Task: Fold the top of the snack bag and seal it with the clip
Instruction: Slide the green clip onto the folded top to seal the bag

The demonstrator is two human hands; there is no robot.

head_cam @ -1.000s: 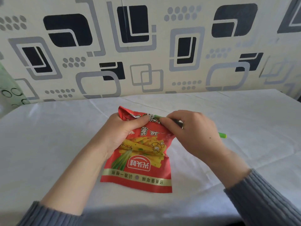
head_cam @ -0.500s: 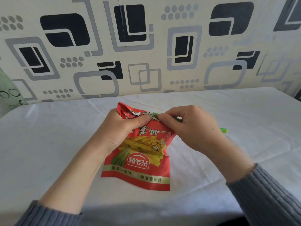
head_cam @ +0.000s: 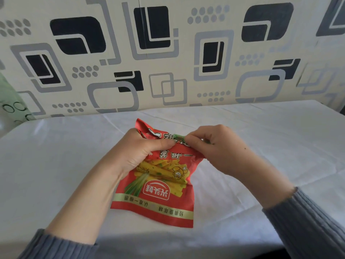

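Both hands' grip pinches crumpled red snack bag (head_cam: 158, 182) top.

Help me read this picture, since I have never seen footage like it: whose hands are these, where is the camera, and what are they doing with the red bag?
No machine here: a person wears a camera on the head, looking forward and down at their own two hands. A red snack bag lies on a table with a white cloth, before a patterned wall. The left hand grips the bag's gathered top. The right hand pinches a green clip at that same top edge; only a short piece of the clip shows beyond its grip, so I cannot tell whether it is closed on the bag yet.
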